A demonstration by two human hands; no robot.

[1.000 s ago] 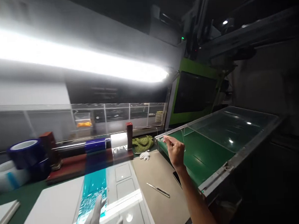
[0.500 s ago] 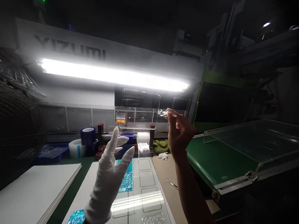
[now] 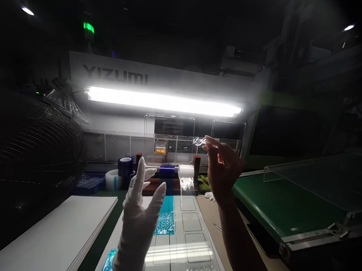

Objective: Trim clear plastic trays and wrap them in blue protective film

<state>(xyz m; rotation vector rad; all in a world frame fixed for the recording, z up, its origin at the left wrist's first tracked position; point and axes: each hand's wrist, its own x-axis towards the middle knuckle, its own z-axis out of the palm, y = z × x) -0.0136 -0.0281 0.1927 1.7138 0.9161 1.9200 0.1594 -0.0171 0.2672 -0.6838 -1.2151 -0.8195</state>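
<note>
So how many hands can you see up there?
2: the white-gloved left hand, open with its fingers up, and the bare right hand, pinching a small clear piece.

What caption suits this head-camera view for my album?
A bare right hand pinches a clear part; a white-gloved left hand hovers above a bench.

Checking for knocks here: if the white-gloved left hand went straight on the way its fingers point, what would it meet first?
Probably the clear plastic moulding pinched in the bare right hand; its lower edge looks just beyond the fingertips of the gloved left hand, though depth is unclear.
</note>
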